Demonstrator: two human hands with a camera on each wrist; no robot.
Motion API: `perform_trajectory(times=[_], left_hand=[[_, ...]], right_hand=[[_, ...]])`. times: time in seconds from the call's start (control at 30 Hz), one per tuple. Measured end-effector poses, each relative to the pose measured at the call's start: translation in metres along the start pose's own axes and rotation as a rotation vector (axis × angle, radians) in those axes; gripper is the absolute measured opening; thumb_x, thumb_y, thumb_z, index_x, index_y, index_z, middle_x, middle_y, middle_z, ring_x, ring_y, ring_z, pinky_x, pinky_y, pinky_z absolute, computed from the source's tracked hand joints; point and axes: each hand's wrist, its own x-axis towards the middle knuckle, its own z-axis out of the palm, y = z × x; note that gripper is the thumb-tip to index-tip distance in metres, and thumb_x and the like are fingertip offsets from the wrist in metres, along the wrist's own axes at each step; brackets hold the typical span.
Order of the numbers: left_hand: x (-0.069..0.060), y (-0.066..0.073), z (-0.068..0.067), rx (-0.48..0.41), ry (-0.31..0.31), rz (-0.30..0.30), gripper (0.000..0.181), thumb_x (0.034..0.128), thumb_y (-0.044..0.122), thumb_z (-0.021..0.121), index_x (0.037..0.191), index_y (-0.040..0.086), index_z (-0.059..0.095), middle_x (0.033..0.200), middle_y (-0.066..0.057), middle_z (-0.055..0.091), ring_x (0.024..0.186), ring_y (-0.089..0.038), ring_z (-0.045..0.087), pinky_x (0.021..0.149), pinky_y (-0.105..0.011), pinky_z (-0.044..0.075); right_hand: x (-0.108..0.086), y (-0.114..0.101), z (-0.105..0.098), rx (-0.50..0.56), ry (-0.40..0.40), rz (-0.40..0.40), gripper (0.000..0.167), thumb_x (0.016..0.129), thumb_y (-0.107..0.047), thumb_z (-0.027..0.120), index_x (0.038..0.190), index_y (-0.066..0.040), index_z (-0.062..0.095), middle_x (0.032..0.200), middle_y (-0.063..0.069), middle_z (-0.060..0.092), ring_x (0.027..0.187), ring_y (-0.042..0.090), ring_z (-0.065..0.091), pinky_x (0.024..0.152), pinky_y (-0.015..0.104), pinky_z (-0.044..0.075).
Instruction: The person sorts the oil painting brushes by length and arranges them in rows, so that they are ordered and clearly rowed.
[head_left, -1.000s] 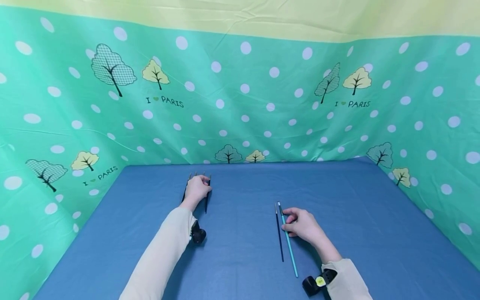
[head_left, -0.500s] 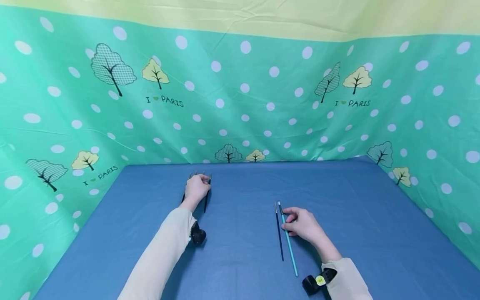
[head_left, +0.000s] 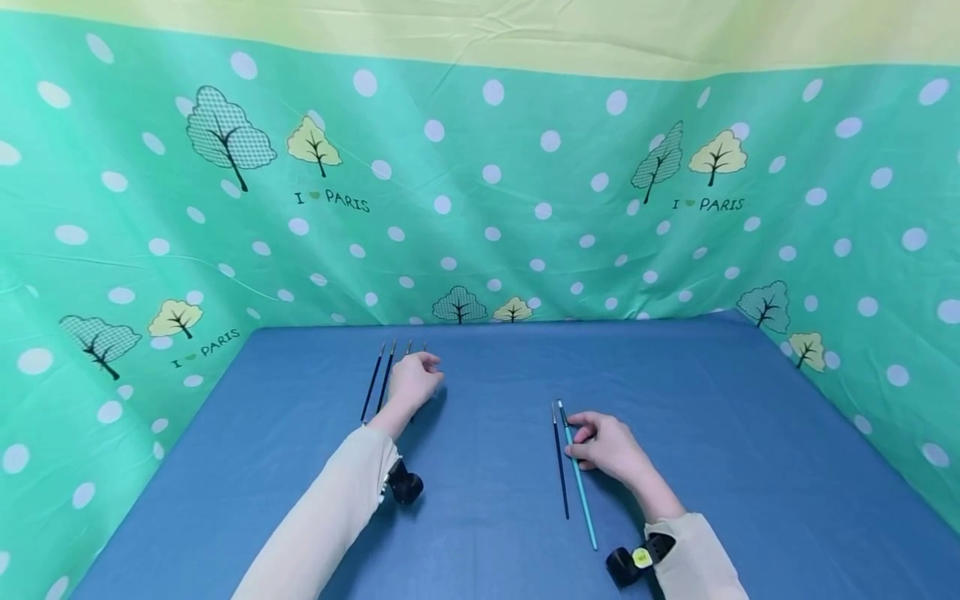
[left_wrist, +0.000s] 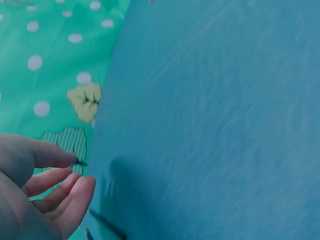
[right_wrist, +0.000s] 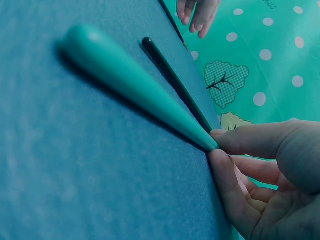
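Several dark thin paintbrushes (head_left: 372,383) lie side by side at the back left of the table. Over the right-hand ones of this row is my left hand (head_left: 415,382), hiding most of their handles. Its thumb and fingers stand apart with nothing between them in the left wrist view, and a dark brush handle (left_wrist: 107,224) lies below. Further right and nearer, a teal paintbrush (head_left: 581,492) lies beside a dark blue paintbrush (head_left: 562,475). My right hand (head_left: 611,450) pinches the teal brush between thumb and finger, as the right wrist view shows.
A blue cloth (head_left: 480,517) covers the table. Green dotted fabric (head_left: 517,192) printed with trees hangs behind it and at both sides. Black cameras (head_left: 405,483) are strapped to both wrists.
My left hand has let go of the rightmost dark brush of the row and shifted right, uncovering the left-hand brushes. My right hand stays at the teal brush.
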Motion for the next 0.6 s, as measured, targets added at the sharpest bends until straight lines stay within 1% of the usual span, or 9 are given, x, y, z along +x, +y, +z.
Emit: perform_trajectory(times=[0.17,0.27,0.33,0.4,0.53,0.6], left_hand=[[-0.011,0.008,0.009,-0.107,-0.053,0.018,0.030,0.0808,0.009,0.063,0.110,0.002,0.062,0.089,-0.011,0.065,0.054,-0.012,0.061,0.053,-0.026,0.052],[-0.018,0.014,0.014,-0.192,-0.087,0.013,0.031,0.0803,0.006,0.063,0.111,0.000,0.062,0.088,-0.012,0.064,0.055,-0.014,0.062,0.053,-0.027,0.053],[-0.024,0.017,0.019,-0.254,-0.119,0.009,0.031,0.0802,0.004,0.062,0.111,-0.001,0.061,0.087,-0.012,0.063,0.057,-0.015,0.063,0.053,-0.027,0.054],[-0.030,0.021,0.023,-0.311,-0.158,-0.007,0.031,0.0802,0.003,0.062,0.111,-0.002,0.060,0.086,-0.012,0.062,0.060,-0.018,0.064,0.054,-0.028,0.055],[-0.042,0.030,0.032,-0.368,-0.228,-0.021,0.032,0.0812,0.004,0.062,0.113,-0.001,0.059,0.086,-0.011,0.062,0.063,-0.020,0.064,0.055,-0.028,0.055],[-0.048,0.035,0.037,-0.389,-0.258,-0.017,0.033,0.0812,0.005,0.063,0.114,-0.002,0.059,0.086,-0.012,0.062,0.063,-0.020,0.064,0.055,-0.029,0.055]], right_hand=[[0.000,-0.001,0.000,-0.002,0.000,0.000,0.045,0.075,-0.002,0.070,0.118,-0.003,0.057,0.079,0.008,0.054,0.059,0.013,0.057,0.054,0.028,0.053],[0.001,-0.001,0.000,-0.005,0.001,0.005,0.045,0.075,-0.003,0.070,0.118,-0.003,0.057,0.079,0.007,0.054,0.060,0.014,0.057,0.054,0.028,0.053],[0.001,0.000,0.000,-0.008,-0.001,0.006,0.045,0.075,-0.003,0.070,0.118,-0.004,0.057,0.079,0.007,0.054,0.060,0.013,0.057,0.054,0.028,0.053],[0.001,0.000,0.000,-0.008,-0.002,0.010,0.045,0.075,-0.003,0.070,0.118,-0.004,0.057,0.079,0.007,0.054,0.060,0.014,0.057,0.054,0.028,0.053],[0.000,0.000,0.000,-0.005,-0.005,0.006,0.045,0.076,-0.004,0.070,0.118,-0.004,0.057,0.080,0.007,0.054,0.060,0.014,0.057,0.054,0.028,0.053],[0.000,0.000,0.000,-0.002,-0.003,0.003,0.045,0.076,-0.003,0.070,0.118,-0.004,0.057,0.080,0.008,0.054,0.060,0.014,0.057,0.054,0.028,0.053]])
